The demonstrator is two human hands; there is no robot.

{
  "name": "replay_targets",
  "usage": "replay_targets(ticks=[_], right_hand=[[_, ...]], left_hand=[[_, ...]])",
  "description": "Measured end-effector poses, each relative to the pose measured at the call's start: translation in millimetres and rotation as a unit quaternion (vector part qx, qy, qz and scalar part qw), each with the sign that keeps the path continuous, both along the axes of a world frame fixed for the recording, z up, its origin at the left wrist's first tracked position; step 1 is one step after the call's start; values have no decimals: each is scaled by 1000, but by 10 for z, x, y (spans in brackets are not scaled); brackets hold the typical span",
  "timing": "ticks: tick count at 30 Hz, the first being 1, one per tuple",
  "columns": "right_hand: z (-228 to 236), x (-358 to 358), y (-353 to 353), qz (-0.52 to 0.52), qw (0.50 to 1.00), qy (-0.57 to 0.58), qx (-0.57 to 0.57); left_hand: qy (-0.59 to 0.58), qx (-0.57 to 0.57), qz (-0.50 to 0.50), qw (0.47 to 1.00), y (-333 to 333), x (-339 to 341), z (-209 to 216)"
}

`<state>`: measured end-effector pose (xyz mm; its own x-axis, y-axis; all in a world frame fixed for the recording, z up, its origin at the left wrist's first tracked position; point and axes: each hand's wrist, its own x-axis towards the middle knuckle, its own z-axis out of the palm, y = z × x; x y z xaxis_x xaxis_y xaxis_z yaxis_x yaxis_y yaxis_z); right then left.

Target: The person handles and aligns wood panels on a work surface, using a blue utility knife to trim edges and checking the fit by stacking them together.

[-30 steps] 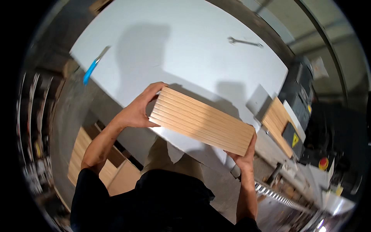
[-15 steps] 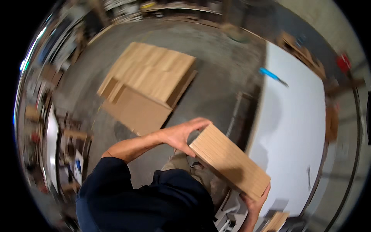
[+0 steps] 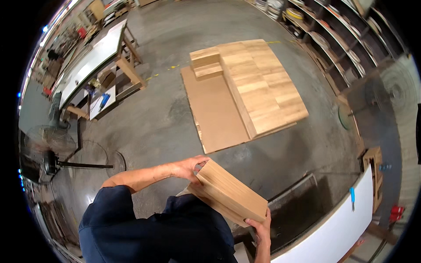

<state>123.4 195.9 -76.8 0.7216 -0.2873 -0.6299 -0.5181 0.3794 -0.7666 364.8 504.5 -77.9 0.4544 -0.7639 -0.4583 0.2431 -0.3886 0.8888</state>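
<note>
Between my two hands is a long, light wood-grain box (image 3: 234, 190), tilted in front of my body. My left hand (image 3: 190, 170) grips its far left end, with the thumb on the near side. At the opposite end my right hand (image 3: 262, 225) wraps round the corner, thumb across the near side. On the floor ahead lies a sheet of brown cardboard (image 3: 215, 114). Several similar wood-grain boxes (image 3: 265, 83) stand on it in close rows, their tops forming one surface with a step at the far left corner.
A white-topped table (image 3: 324, 239) with a blue-handled tool (image 3: 352, 199) is at right. Upper left stands a workbench (image 3: 94, 57) with wooden legs. A pedestal fan (image 3: 50, 162) is at left; shelves (image 3: 329, 35) line the far right. A metal frame (image 3: 291, 190) stands beside the white table.
My view and body have turned left, away from the white table and toward the boxes on the cardboard. The box has stayed in both hands throughout.
</note>
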Motion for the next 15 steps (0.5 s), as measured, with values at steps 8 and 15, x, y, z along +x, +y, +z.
replay_targets(ticks=[8, 15], right_hand=[[-262, 1528, 478, 126, 991, 2, 39], [-391, 3106, 777, 244, 968, -22, 63]], left_hand=[[100, 29, 135, 985, 913, 708, -38], [144, 22, 316, 938, 1518, 1258, -102]])
